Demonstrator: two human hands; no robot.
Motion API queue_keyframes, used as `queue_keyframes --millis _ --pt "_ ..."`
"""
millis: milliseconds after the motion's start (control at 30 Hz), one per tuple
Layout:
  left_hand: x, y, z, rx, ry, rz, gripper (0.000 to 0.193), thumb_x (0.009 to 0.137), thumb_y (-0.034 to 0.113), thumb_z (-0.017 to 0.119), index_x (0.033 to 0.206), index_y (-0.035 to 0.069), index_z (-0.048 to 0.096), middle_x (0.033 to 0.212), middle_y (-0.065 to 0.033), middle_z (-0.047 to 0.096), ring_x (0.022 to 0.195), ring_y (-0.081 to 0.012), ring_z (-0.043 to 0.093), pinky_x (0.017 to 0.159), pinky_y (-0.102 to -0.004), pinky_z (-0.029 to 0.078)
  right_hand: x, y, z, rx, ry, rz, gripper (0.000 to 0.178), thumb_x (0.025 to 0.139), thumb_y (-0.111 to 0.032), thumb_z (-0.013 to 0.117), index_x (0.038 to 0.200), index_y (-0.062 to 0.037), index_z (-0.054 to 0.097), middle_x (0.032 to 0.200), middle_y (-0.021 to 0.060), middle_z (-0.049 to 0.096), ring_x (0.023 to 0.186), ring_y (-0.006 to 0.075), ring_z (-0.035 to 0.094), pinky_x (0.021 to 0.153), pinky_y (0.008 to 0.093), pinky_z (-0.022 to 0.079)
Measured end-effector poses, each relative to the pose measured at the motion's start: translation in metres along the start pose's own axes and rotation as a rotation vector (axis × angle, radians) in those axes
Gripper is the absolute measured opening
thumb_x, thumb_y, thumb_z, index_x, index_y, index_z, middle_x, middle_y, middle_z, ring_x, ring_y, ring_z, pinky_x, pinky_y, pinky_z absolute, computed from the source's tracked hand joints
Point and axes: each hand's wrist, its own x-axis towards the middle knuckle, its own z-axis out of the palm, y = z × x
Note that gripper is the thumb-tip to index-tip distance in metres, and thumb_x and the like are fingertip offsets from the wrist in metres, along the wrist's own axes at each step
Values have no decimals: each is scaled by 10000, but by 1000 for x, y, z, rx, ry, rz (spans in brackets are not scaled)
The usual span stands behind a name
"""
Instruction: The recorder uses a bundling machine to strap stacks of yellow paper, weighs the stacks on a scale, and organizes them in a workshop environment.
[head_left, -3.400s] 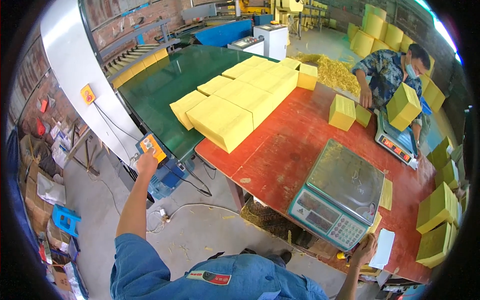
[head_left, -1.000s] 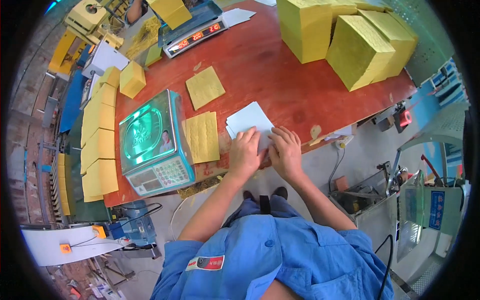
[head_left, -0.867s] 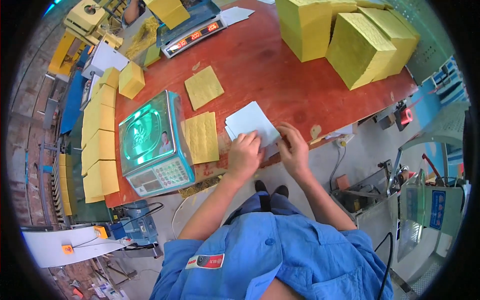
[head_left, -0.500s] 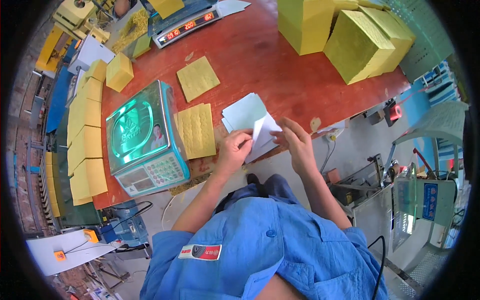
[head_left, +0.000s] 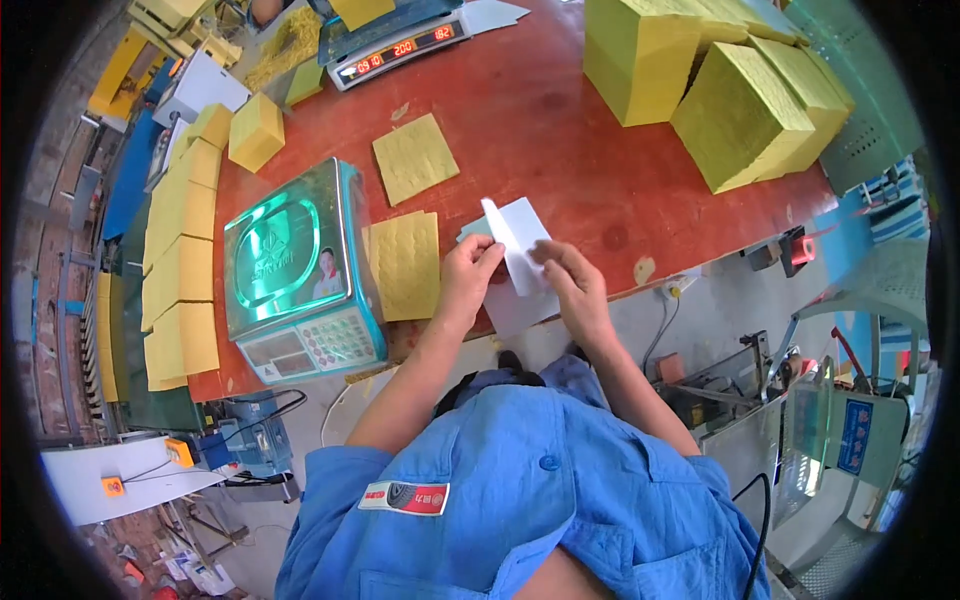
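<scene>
In the head view, my left hand is at the near edge of the red surface, thumb and forefinger pinching the white sheet, which stands raised and curled over. My right hand faces it from the other side, fingers loosely bent and slightly apart; the tips are by the paper, but I cannot tell whether they grip it. Beneath the curl, more pale sheets lie flat, set in from the near edge.

Just to the left of my fingers rest ridged yellow sheets, also by the near edge, and beyond them lies a separate yellow square. The green-topped scale sits toward the near-left corner, beside those ridged sheets. A second scale with red digits stands at the far side, and tall yellow stacks fill the right end.
</scene>
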Motion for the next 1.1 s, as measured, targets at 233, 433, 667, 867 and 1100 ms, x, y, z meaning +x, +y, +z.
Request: queue_keyframes --millis 233,433,667,867,1100 --pt "-9 28 23 557 102 -3 476 881 35 573 1345 105 497 902 -41 671 760 -85 612 674 -257 489 1 -2 -23 -310 87 -167 357 863 -2 543 1219 24 558 1372 219 475 1142 315 587 878 367 528" --pt "-8 20 38 880 129 354 147 833 76 603 926 87 715 805 -91 624 685 -255 622 633 -349 493 9 11 -25 -1 53 -62 369 851 -10 562 1218 21 565 1390 220 457 1199 310 552 858 346 537" --pt "-9 28 46 1035 31 263 99 806 160 667 805 63 650 818 -118 618 761 -324 635 658 -427 504 0 -5 -22 -384 83 -281 411 830 20 550 1241 -2 545 1398 236 442 1181 333 559 855 349 538" --pt "-11 16 34 871 -50 246 155 796 177 710 785 44 631 795 -107 618 717 -281 626 632 -383 482 -12 15 -18 340 150 77 362 897 -8 505 1256 33 529 1382 169 467 1206 270 535 843 373 558" --pt "-17 19 34 979 -237 266 193 774 236 721 752 67 629 773 -110 620 736 -311 633 634 -423 487 -54 24 -42 184 268 150 181 926 -29 490 1051 32 605 932 90 659 824 152 635 760 288 517"
